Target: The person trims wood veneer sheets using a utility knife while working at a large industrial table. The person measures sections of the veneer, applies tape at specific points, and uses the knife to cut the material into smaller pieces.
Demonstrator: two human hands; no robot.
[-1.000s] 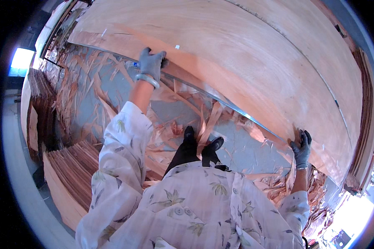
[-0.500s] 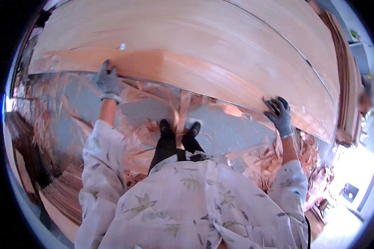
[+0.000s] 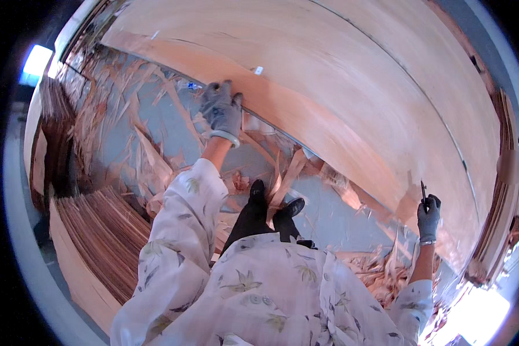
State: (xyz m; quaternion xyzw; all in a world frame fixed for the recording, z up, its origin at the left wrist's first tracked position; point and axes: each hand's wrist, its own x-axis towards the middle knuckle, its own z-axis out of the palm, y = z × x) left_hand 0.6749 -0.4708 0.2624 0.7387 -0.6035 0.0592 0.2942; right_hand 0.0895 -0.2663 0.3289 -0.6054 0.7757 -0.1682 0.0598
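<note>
A broad, pale wood veneer sheet (image 3: 352, 75) spreads across the far side, with a more orange strip (image 3: 213, 66) along its near edge. At that edge rests my left hand (image 3: 222, 112), grey-gloved, its fingers apart on the rim. A small white scrap (image 3: 258, 70) lies on the sheet just beyond it. Farther right, my gloved right hand (image 3: 428, 218) is closed around a slim dark knife-like tool (image 3: 423, 190), whose tip points away from me over the sheet. The fingers hide most of the tool's handle.
Torn veneer strips (image 3: 153, 153) litter the grey floor (image 3: 320, 205) around my feet. Stacked veneer sheets (image 3: 101, 236) stand at the lower left, with another stack (image 3: 46, 144) behind. More layered sheets (image 3: 493, 225) line the right side. A dark seam (image 3: 409, 89) crosses the big sheet.
The view has turned, shifting the scene. My right hand has moved with the tool, which now points away from me. My left hand stays at the near edge by the white scrap.
</note>
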